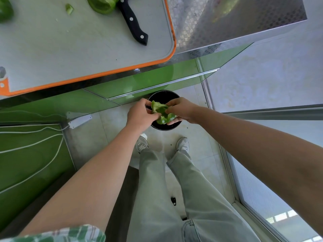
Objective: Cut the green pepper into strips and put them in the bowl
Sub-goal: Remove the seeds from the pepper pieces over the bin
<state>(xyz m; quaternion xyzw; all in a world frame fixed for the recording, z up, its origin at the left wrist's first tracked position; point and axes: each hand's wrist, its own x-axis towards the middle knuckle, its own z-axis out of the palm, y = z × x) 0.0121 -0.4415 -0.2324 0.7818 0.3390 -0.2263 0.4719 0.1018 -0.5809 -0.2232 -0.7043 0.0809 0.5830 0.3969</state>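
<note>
Both hands hold one piece of green pepper below counter height, over a round black bin on the floor. My left hand pinches its left side and my right hand grips its right side. Up on the white cutting board with the orange rim lie another large pepper piece, a small pepper scrap and a black-handled knife. A further pepper piece shows at the board's far left edge. No bowl is in view.
The board sits on a patterned steel counter with green cabinet fronts below. A white power strip and its cables lie on the floor at left. My feet stand just behind the bin.
</note>
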